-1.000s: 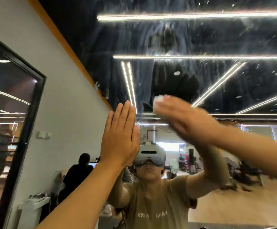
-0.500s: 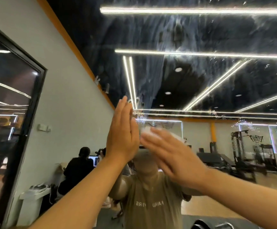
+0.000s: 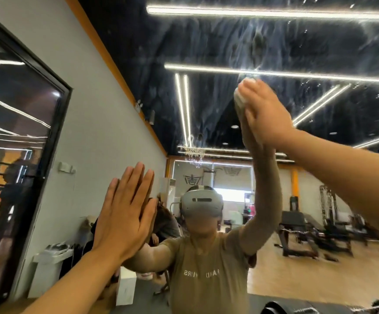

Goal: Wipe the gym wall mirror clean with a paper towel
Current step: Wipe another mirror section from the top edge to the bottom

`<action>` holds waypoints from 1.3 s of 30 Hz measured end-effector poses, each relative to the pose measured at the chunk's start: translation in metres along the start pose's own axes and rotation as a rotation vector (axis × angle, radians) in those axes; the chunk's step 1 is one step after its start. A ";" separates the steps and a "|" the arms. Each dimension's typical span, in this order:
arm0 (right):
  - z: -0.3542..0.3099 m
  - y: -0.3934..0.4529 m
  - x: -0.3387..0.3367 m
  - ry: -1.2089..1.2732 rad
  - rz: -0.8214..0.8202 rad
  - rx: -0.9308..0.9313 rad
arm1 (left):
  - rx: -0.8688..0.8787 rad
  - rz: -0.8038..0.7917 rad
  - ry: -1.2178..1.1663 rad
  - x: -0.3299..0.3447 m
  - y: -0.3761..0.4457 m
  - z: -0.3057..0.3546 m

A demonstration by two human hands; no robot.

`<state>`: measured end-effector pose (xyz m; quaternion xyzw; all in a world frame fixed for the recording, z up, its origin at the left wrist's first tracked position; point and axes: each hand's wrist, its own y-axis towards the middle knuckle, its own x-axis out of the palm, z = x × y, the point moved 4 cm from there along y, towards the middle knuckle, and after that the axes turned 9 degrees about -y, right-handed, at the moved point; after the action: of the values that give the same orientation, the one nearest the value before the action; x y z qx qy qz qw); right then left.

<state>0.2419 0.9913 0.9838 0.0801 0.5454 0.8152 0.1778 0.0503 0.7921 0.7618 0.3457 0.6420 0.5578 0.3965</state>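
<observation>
The left hand (image 3: 125, 214) was laid flat on the mirror (image 3: 229, 41), fingers straight and together, palm against the glass, nothing held; it sat low and left of the mirror's middle, meeting its own reflection. The right hand (image 3: 264, 114) was raised higher, right of centre on the mirror, with a white paper towel (image 3: 240, 96) pressed between its fingers and the glass; whether the fingers were curled round the towel or only pressing it flat could not be told, as motion blur hid the fingertips. Only a small wad of the towel was seen, at the fingertips, touching the mirror. Wet streaks and droplets (image 3: 258, 39) were seen on the mirror above the right hand, smeared across the reflected dark ceiling and its light strips (image 3: 274, 13). More droplets were clustered lower on the mirror, between the two hands. In the mirror a person in a tan T-shirt (image 3: 206, 277) and a grey headset (image 3: 201, 203) was reflected, along with gym benches (image 3: 308, 236) toward the mirror's lower right. Left of the mirror, a grey wall (image 3: 88, 123) and a black-framed dark panel (image 3: 14, 132) were seen.
</observation>
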 end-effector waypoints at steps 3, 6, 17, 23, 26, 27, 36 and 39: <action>-0.011 0.008 0.010 0.008 0.115 0.228 | 0.007 0.008 0.018 0.000 -0.001 -0.002; -0.068 -0.026 0.022 0.074 0.080 0.072 | 0.009 -0.001 0.029 0.001 -0.001 -0.004; -0.157 -0.190 0.050 -0.023 -0.244 -0.835 | 0.001 -0.011 0.049 0.002 -0.003 -0.004; -0.102 -0.078 0.029 -0.014 -0.036 -0.458 | -0.014 0.005 0.055 0.000 -0.004 -0.002; -0.045 -0.009 0.015 -0.017 0.079 -0.148 | -0.003 0.021 0.061 -0.001 -0.003 -0.001; -0.029 0.003 0.014 -0.018 0.096 -0.074 | -0.001 0.022 0.062 -0.001 -0.003 -0.001; -0.120 -0.069 0.037 0.112 -0.042 -0.224 | -0.025 0.003 0.083 -0.001 -0.001 -0.003; -0.159 -0.135 0.047 0.153 -0.133 -0.480 | -0.028 -0.012 0.065 0.000 -0.003 -0.004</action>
<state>0.1744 0.9184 0.7949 -0.0625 0.3521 0.9115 0.2033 0.0472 0.7899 0.7591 0.3181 0.6486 0.5753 0.3835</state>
